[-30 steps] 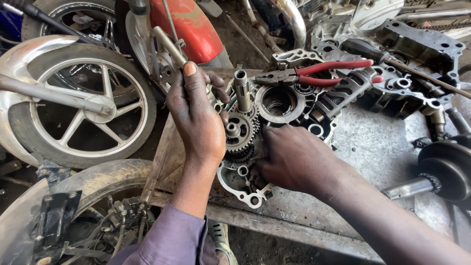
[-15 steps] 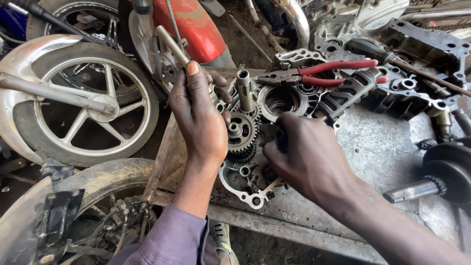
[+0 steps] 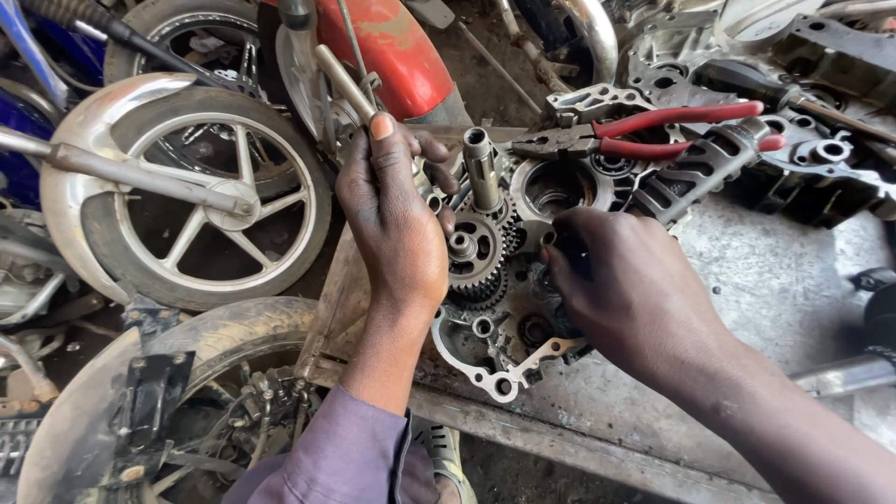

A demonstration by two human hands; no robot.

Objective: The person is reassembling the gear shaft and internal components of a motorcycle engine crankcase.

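Left hand (image 3: 397,219): fingers curled loosely over the left edge of the engine case (image 3: 485,359), fingertips bent down beside the upright shaft (image 3: 482,168). The index finger is stretched toward the far side. Whether the fingers grip any part cannot be told; the back of the hand hides them.

Right hand (image 3: 630,289): fingers bent downward and drawn together into the middle of the case, just right of the gears (image 3: 474,257). The fingertips are hidden in the cavity, so what they hold, if anything, cannot be told.

Engine case: lies open, flat on the metal bench (image 3: 775,271), at centre of the scene, between the two hands. The shaft stands upright at its far-left part, with stacked gears just near of it. A round bearing seat (image 3: 557,187) shows to the right of the shaft.

Surroundings: red-handled pliers (image 3: 653,131) lie on the far edge of the case. Further engine parts (image 3: 821,56) sit at far right. To the left stand a spoked wheel (image 3: 201,201) and a red fender (image 3: 397,47). A tyre (image 3: 196,373) is near left.
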